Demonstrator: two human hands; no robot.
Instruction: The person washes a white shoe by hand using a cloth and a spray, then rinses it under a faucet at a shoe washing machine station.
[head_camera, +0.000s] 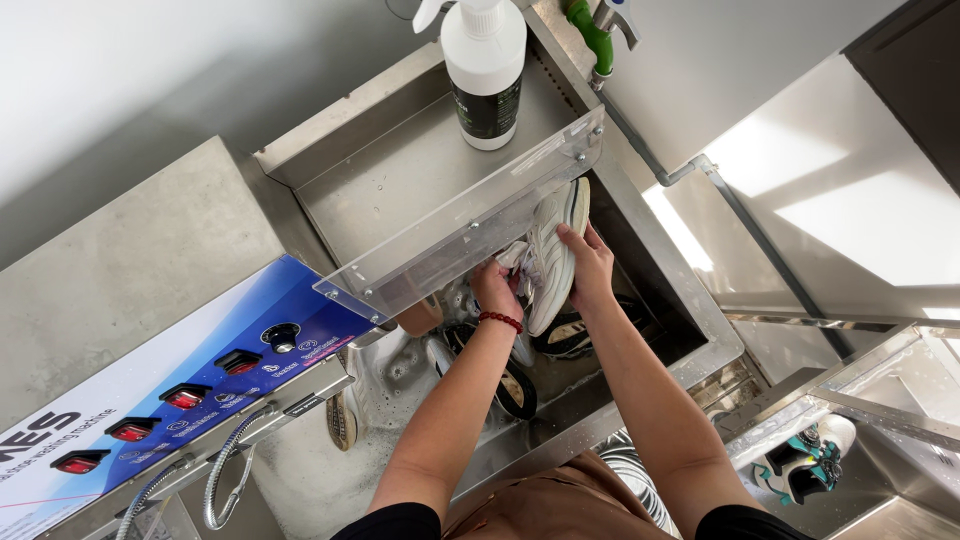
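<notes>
You hold a white shoe (550, 255) near the centre of the frame, sole toward the camera and toe pointing up, over a steel sink (715, 340). Your right hand (590, 265) is closed on its right edge, fingers wrapped over the sole. Your left hand (497, 285), with a red bead bracelet (501, 320) at the wrist, grips the shoe's left side together with what looks like a cloth (513, 253); the clear shield (470, 225) partly covers those fingers, so you cannot tell exactly how they sit. Below the shoe, more shoes (515, 380) lie in the sink, dark ones with white stripes, and another sole (343, 418) shows at lower left in foamy water. Above, in the upper middle, a white spray bottle (484, 70) stands on the steel shelf (400, 170) behind the shield. A blue control panel (200, 380) with red buttons runs along the left, and a teal shoe (805, 460) rests at lower right. The risk here, as a judgement: a wet, soapy shoe may slip from your grip and drop onto the pairs below, splashing. Lifting it higher could knock the shield's edge, since the toe sits just beside it.
</notes>
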